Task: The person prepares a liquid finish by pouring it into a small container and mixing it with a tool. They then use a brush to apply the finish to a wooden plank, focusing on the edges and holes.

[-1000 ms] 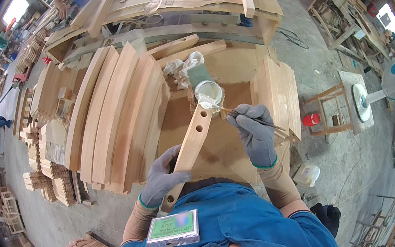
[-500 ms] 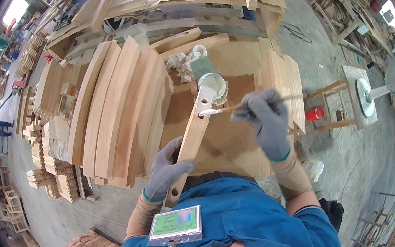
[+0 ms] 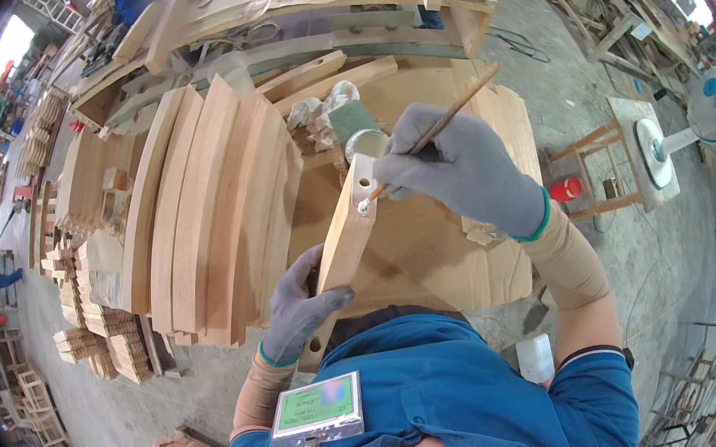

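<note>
In a grey glove with a green cuff, my left hand point(image 3: 304, 309) is closed round the lower part of a wooden rail point(image 3: 345, 245). The rail slants up and away from me. Its far end is coated white and has drilled holes. Gripped in my gloved right hand point(image 3: 458, 162) is a thin wooden-handled brush point(image 3: 460, 104). Its white-smeared tip touches the rail at the lower hole of that end. Just behind, a tub of white glue or paint point(image 3: 364, 144) is partly hidden by my right hand and the rail.
Curved wooden boards point(image 3: 213, 205) stand in a row on the left. More boards point(image 3: 508, 134) lie at the right of the cardboard-covered bench point(image 3: 435, 268). Crumpled plastic point(image 3: 317, 110) and a green block point(image 3: 352, 122) sit by the tub. A fan point(image 3: 655, 151) stands at the far right.
My right hand has turned and moved up and left over the tub. The brush handle swung from nearly level to slanting upward, its tip still at the lower hole. My left hand kept its grip.
</note>
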Demonstrator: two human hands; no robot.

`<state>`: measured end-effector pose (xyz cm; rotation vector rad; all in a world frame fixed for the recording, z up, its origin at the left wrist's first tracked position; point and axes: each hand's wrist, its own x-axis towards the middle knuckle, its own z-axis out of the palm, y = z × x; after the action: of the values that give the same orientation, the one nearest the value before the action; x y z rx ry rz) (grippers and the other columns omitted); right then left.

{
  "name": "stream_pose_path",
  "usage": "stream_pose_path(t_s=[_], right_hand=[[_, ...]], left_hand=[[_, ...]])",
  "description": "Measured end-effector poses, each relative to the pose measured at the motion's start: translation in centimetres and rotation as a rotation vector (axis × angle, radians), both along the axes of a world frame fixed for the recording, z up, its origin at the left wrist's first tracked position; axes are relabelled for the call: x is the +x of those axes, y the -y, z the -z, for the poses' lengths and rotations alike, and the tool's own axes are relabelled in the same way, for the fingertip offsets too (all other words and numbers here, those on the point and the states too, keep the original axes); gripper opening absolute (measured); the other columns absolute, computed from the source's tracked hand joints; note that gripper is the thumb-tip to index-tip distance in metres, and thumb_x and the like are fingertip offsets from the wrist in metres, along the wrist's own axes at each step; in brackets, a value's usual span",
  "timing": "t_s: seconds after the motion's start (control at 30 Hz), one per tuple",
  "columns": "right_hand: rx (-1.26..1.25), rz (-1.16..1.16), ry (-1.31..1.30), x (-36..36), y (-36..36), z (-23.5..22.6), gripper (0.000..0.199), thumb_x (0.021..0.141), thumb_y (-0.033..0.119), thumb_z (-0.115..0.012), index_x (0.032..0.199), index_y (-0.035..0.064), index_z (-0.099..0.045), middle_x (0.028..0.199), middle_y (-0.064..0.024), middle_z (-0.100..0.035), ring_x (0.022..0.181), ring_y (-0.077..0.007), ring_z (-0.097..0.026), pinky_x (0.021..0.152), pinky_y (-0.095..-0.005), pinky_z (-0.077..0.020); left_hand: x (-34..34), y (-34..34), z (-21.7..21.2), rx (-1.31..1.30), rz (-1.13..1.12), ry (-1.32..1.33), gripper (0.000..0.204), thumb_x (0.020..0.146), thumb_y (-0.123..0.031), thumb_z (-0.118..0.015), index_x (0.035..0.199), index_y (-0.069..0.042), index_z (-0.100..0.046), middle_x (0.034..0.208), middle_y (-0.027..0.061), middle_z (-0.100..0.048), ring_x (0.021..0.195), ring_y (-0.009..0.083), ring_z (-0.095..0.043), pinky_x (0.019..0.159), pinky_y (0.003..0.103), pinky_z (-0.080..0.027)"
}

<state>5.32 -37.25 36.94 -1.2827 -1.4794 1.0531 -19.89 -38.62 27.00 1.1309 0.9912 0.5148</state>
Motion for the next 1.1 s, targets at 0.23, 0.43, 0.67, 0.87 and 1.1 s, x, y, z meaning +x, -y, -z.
stream_pose_path(t_s=[0.23, 0.43, 0.67, 0.87, 1.1], right_hand=[[0.031, 0.038, 0.025, 1.4, -1.5, -0.1, 0.016, 0.083, 0.006, -0.064, 0.074, 0.0018, -0.051, 0.071, -0.0040, -0.060, 0.066, -0.0099, -0.063, 0.059, -0.0219, -0.0514], [0.254, 0.034, 0.344, 1.7, -1.1, -0.1, 0.019, 0.083, 0.011, -0.066, 0.073, 0.0027, -0.052, 0.065, -0.0023, -0.059, 0.061, -0.0069, -0.060, 0.053, -0.0212, -0.0464], [0.114, 0.061, 0.225, 2.0, -1.2, -0.4, 0.017, 0.082, 0.010, -0.066, 0.075, 0.0023, -0.054, 0.066, -0.0020, -0.059, 0.062, -0.0065, -0.059, 0.055, -0.0217, -0.0464], [0.111, 0.090, 0.012, 3.3, -0.7, -0.3, 0.011, 0.080, 0.004, -0.067, 0.079, 0.0011, -0.056, 0.078, -0.0058, -0.063, 0.073, -0.0085, -0.061, 0.066, -0.0228, -0.0494], [0.364, 0.367, -0.440, 1.2, 3.5, 3.6, 0.015, 0.079, -0.007, -0.063, 0.081, 0.0008, -0.050, 0.088, -0.0122, -0.064, 0.083, -0.0159, -0.062, 0.074, -0.0268, -0.0513]], left_hand=[[0.3, -0.3, -0.6, -0.012, 0.066, 0.042, 0.070, 0.063, -0.013, -0.074, 0.126, 0.004, -0.047, 0.109, 0.0080, -0.056, 0.096, 0.0137, -0.054, 0.084, 0.025, -0.045], [0.7, -0.1, -1.0, -0.074, 0.040, 0.059, 0.070, 0.062, -0.012, -0.074, 0.126, 0.004, -0.048, 0.109, 0.0071, -0.056, 0.098, 0.0134, -0.053, 0.088, 0.025, -0.042], [1.0, -0.4, -0.8, -0.041, 0.046, 0.076, 0.070, 0.064, -0.012, -0.074, 0.126, 0.005, -0.047, 0.111, 0.0079, -0.056, 0.099, 0.0139, -0.053, 0.089, 0.026, -0.041], [1.0, -1.1, -1.3, -0.055, 0.064, 0.073, 0.068, 0.065, -0.012, -0.072, 0.126, 0.005, -0.048, 0.110, 0.0064, -0.056, 0.099, 0.0135, -0.053, 0.090, 0.026, -0.041], [0.8, -2.7, -1.8, -0.119, 0.094, 0.188, 0.063, 0.066, -0.013, -0.070, 0.124, 0.002, -0.050, 0.104, 0.0041, -0.057, 0.096, 0.0119, -0.053, 0.086, 0.024, -0.044]])
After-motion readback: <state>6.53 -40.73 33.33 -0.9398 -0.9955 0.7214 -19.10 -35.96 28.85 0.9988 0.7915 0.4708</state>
